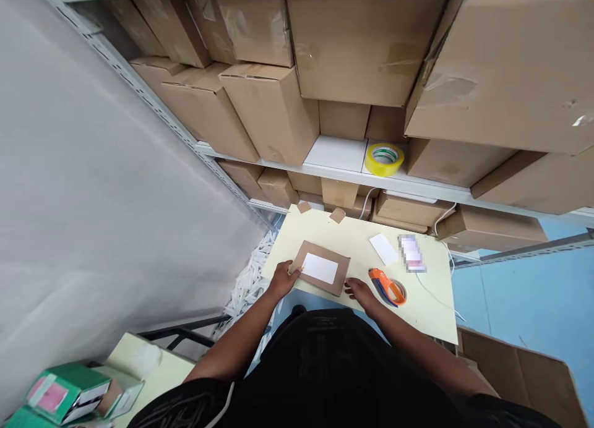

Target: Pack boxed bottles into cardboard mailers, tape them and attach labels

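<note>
A flat brown cardboard package (341,272) with a blank-looking white label (320,268) lies on the pale yellow table (357,230) close to its front edge. My left hand (283,279) grips the package's left edge, thumb over the top and the other fingers at its side. Just off the lower right corner is my right hand (360,291), its fingers loosely bent and apart, with nothing in them. To the right of that hand lies an orange tape dispenser (388,287) with a roll in it.
A white card (383,248) and a phone (412,253), blurred, with a cable lie at the table's right. Two cardboard scraps (338,215) rest near the back edge. Shelves behind hold many boxes (273,112) and a yellow tape roll (384,160). White paper strips (250,273) are heaped at left.
</note>
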`<act>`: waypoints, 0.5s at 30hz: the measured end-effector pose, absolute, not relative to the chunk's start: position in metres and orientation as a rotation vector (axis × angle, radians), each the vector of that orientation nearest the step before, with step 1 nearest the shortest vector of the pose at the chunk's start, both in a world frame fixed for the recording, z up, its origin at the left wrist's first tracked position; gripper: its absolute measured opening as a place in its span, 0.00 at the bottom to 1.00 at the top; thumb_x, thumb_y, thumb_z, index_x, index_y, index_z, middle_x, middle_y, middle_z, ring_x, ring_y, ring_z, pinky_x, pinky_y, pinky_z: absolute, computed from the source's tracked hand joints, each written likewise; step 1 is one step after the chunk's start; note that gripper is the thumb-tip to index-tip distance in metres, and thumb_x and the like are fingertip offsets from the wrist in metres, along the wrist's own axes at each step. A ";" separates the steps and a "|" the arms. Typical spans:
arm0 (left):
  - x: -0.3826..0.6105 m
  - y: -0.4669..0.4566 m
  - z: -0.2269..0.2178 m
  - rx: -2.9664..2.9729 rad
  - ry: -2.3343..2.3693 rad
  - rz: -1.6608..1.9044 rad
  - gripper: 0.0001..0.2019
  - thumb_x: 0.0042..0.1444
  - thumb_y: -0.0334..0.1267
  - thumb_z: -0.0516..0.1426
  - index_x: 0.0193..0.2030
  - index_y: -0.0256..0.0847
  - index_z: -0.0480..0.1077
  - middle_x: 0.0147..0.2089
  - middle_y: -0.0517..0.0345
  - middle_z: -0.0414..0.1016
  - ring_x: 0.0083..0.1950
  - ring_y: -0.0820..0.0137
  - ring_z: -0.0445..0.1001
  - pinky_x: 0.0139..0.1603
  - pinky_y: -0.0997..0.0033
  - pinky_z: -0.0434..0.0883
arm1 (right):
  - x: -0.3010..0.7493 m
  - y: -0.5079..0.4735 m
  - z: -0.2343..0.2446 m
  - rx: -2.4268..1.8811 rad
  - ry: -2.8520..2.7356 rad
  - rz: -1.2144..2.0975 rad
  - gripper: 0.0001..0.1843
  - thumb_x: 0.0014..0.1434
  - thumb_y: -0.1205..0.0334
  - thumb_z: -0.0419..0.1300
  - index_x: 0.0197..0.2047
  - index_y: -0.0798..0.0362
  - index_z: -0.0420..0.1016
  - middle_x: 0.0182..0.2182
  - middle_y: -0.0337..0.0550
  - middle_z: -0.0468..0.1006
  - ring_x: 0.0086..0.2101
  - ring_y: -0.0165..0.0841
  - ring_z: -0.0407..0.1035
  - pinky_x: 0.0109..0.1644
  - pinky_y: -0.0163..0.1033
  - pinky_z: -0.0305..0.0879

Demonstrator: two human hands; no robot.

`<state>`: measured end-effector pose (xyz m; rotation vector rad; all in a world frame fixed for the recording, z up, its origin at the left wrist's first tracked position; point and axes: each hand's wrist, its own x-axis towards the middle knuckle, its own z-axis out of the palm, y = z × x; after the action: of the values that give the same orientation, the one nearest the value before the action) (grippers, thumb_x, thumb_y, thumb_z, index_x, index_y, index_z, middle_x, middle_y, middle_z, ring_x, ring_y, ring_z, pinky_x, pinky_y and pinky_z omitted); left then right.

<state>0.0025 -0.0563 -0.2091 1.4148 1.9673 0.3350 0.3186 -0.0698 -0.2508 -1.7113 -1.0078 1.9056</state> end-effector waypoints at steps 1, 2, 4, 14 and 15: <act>-0.001 -0.060 -0.213 1.361 1.953 0.377 0.30 0.61 0.52 0.56 0.64 0.33 0.67 0.64 0.37 0.69 0.64 0.54 0.71 0.64 0.58 0.67 | 0.319 -0.074 -0.252 -1.711 -0.962 1.936 0.29 0.58 0.37 0.57 0.49 0.53 0.76 0.54 0.53 0.78 0.47 0.41 0.75 0.48 0.42 0.69; -0.003 -0.064 -0.216 1.317 1.915 0.409 0.30 0.62 0.51 0.56 0.64 0.33 0.66 0.64 0.38 0.71 0.64 0.55 0.72 0.64 0.58 0.68 | 0.318 -0.078 -0.252 -1.711 -0.924 1.967 0.29 0.58 0.36 0.58 0.49 0.52 0.76 0.55 0.53 0.78 0.48 0.41 0.75 0.48 0.43 0.69; -0.006 -0.070 -0.219 1.260 1.808 0.435 0.28 0.63 0.51 0.54 0.64 0.36 0.66 0.61 0.42 0.76 0.61 0.56 0.75 0.62 0.57 0.70 | 0.313 -0.088 -0.252 -1.715 -0.873 1.997 0.30 0.56 0.35 0.58 0.50 0.51 0.76 0.56 0.52 0.77 0.50 0.42 0.74 0.48 0.43 0.69; -0.026 -0.067 -0.174 1.624 1.553 0.480 0.23 0.64 0.49 0.55 0.61 0.42 0.71 0.58 0.45 0.77 0.61 0.54 0.74 0.64 0.52 0.69 | 0.283 -0.106 -0.214 -1.964 -1.016 1.305 0.36 0.63 0.26 0.43 0.35 0.49 0.73 0.37 0.46 0.80 0.42 0.42 0.73 0.46 0.42 0.69; -0.028 -0.062 -0.173 1.645 1.515 0.486 0.23 0.64 0.48 0.56 0.63 0.42 0.69 0.59 0.45 0.76 0.62 0.54 0.73 0.64 0.52 0.70 | 0.280 -0.100 -0.209 -1.981 -1.014 1.259 0.36 0.63 0.27 0.41 0.36 0.49 0.74 0.37 0.46 0.80 0.42 0.42 0.73 0.46 0.42 0.69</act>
<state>-0.0281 -0.0622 -0.1734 1.6454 1.5148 0.4858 0.2799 -0.1003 -0.2088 -1.9811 -1.0144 1.2590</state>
